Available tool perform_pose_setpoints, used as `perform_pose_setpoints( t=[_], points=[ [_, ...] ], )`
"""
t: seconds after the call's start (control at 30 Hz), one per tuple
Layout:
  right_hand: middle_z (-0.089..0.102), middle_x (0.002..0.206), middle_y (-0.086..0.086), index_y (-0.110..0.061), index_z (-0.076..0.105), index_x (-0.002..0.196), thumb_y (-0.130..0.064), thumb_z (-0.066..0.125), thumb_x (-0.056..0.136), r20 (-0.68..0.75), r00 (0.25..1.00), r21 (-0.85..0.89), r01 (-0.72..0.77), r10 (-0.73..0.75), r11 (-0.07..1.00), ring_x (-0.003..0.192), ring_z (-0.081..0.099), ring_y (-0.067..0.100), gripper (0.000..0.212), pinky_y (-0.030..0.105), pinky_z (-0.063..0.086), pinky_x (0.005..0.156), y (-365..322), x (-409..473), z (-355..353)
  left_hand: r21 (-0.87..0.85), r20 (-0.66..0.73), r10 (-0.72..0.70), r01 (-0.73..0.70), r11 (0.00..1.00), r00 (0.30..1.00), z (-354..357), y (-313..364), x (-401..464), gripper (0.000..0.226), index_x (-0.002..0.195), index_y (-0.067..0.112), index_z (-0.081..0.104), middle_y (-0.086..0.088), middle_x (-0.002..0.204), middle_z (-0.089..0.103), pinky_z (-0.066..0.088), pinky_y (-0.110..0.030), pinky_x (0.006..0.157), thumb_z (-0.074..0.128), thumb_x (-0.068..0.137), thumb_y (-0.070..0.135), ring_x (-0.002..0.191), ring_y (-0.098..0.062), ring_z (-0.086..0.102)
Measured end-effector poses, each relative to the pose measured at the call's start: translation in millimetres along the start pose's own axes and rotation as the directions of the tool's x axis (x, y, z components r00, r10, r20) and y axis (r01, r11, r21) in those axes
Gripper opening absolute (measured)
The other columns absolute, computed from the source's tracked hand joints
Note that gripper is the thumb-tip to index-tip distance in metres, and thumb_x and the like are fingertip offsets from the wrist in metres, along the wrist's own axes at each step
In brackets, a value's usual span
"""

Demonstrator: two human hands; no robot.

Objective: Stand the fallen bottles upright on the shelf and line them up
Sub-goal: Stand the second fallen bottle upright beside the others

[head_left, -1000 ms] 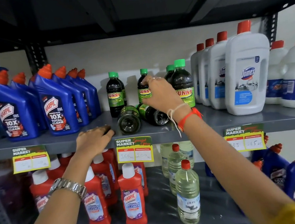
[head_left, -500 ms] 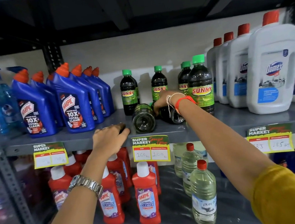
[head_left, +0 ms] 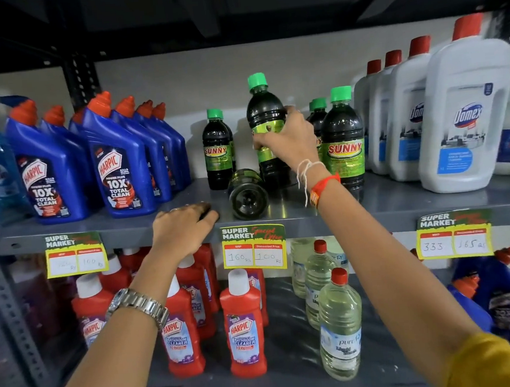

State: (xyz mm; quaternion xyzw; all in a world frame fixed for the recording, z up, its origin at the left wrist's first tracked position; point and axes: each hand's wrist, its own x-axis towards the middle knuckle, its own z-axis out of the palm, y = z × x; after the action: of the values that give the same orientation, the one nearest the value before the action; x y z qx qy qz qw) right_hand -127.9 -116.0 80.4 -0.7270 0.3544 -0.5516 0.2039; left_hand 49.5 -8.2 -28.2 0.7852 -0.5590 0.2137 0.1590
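My right hand (head_left: 287,139) grips a dark Sunny bottle (head_left: 264,112) with a green cap around its label, holding it upright in the middle of the grey shelf (head_left: 402,202). Just left of it, one fallen Sunny bottle (head_left: 247,194) lies on its side, base toward me. Upright Sunny bottles stand to the left (head_left: 217,153) and right (head_left: 342,145), with more behind the right one. My left hand (head_left: 184,228) rests palm down on the shelf's front edge, left of the fallen bottle, holding nothing.
Blue Harpic bottles (head_left: 115,162) fill the shelf's left part, white Domex bottles (head_left: 462,107) the right. Price tags (head_left: 253,246) hang on the front edge. The lower shelf holds red Harpic bottles (head_left: 244,333) and clear bottles (head_left: 339,331).
My right hand went down to a fallen bottle, grasped it and raised it upright. Only one bottle now lies on its side. My left hand stayed on the shelf edge.
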Motion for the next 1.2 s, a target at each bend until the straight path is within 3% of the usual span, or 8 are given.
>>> perform_pose_setpoints(
  t=[0.13, 0.33, 0.63, 0.77, 0.83, 0.93, 1.0, 1.2],
  points=[
    [0.05, 0.083, -0.012, -0.012, 0.047, 0.11, -0.03, 0.076, 0.06, -0.087, 0.996, 0.144, 0.01, 0.003, 0.99, 0.087, 0.054, 0.018, 0.061, 0.035, 0.048, 0.086, 11, -25, 3, -0.035, -0.033, -0.025, 0.024, 0.999, 0.999, 1, 1, 0, 0.048, 0.124, 0.03, 0.052, -0.003, 0.126, 0.061, 0.037, -0.039, 0.088, 0.025, 0.09, 0.049, 0.115, -0.025, 0.055],
    [0.062, 0.111, 0.007, -0.011, 0.03, 0.133, -0.026, 0.074, 0.068, 0.034, 0.999, 0.262, -0.024, 0.015, 0.965, 0.108, 0.057, 0.026, 0.079, 0.044, 0.046, 0.096, 30, -44, 12, -0.009, -0.063, -0.008, 0.008, 1.0, 0.998, 4, -2, 1, 0.051, 0.121, 0.029, 0.054, -0.006, 0.117, 0.065, 0.037, -0.039, 0.08, 0.023, 0.087, 0.051, 0.105, -0.028, 0.059],
    [0.042, 0.128, 0.019, 0.0, 0.027, 0.133, -0.039, 0.081, 0.061, -0.058, 0.996, -0.085, 0.062, -0.067, 0.994, 0.121, 0.041, 0.035, 0.098, 0.038, 0.036, 0.1, 33, -51, 16, 0.103, -0.072, 0.075, -0.068, 0.992, 0.995, 1, -1, -3, 0.052, 0.122, 0.025, 0.052, -0.007, 0.115, 0.065, 0.033, -0.036, 0.071, 0.018, 0.088, 0.043, 0.101, -0.028, 0.06],
    [0.055, 0.12, 0.017, 0.001, 0.024, 0.132, -0.032, 0.083, 0.058, -0.037, 0.999, 0.014, -0.004, 0.005, 1.0, 0.112, 0.054, 0.031, 0.101, 0.038, 0.044, 0.094, 37, -43, 13, 0.135, -0.044, 0.082, -0.075, 0.988, 0.996, -1, 1, -3, 0.046, 0.125, 0.025, 0.049, -0.007, 0.119, 0.063, 0.028, -0.036, 0.07, 0.022, 0.09, 0.04, 0.104, -0.027, 0.058],
    [0.06, 0.116, 0.014, -0.001, 0.027, 0.127, -0.023, 0.082, 0.062, 0.073, 0.989, 0.182, -0.141, 0.13, 0.973, 0.107, 0.059, 0.026, 0.088, 0.033, 0.048, 0.091, 38, -35, 10, 0.147, -0.035, 0.086, -0.08, 0.986, 0.996, -1, 1, -3, 0.046, 0.127, 0.025, 0.048, -0.007, 0.121, 0.062, 0.031, -0.036, 0.072, 0.024, 0.091, 0.039, 0.105, -0.027, 0.058],
    [0.061, 0.092, 0.003, -0.019, 0.038, 0.088, -0.011, 0.077, 0.067, 0.146, 0.973, 0.32, -0.216, 0.177, 0.922, 0.093, 0.06, 0.02, 0.045, 0.025, 0.047, 0.076, 43, -30, 5, 0.108, -0.047, 0.063, -0.058, 0.992, 0.997, -1, 1, -3, 0.047, 0.127, 0.026, 0.048, -0.007, 0.119, 0.063, 0.031, -0.035, 0.073, 0.023, 0.091, 0.041, 0.105, -0.027, 0.058],
    [0.06, 0.088, 0.001, -0.021, 0.038, 0.085, -0.01, 0.075, 0.068, 0.151, 0.973, 0.356, -0.218, 0.174, 0.909, 0.092, 0.06, 0.021, 0.043, 0.03, 0.05, 0.082, 45, -31, 4, 0.067, -0.059, 0.032, -0.028, 0.997, 0.998, -1, 2, -2, 0.047, 0.126, 0.027, 0.05, -0.008, 0.117, 0.064, 0.032, -0.035, 0.074, 0.023, 0.091, 0.043, 0.104, -0.027, 0.059],
    [0.058, 0.12, 0.016, -0.005, 0.04, 0.122, -0.034, 0.087, 0.055, 0.067, 0.996, 0.128, -0.072, 0.064, 0.989, 0.111, 0.056, 0.028, 0.087, 0.04, 0.046, 0.098, 48, -39, 6, 0.05, -0.077, 0.021, -0.017, 0.999, 0.997, 1, 2, -2, 0.048, 0.126, 0.028, 0.05, -0.008, 0.113, 0.065, 0.034, -0.035, 0.076, 0.022, 0.091, 0.045, 0.101, -0.027, 0.06]
  ],
)
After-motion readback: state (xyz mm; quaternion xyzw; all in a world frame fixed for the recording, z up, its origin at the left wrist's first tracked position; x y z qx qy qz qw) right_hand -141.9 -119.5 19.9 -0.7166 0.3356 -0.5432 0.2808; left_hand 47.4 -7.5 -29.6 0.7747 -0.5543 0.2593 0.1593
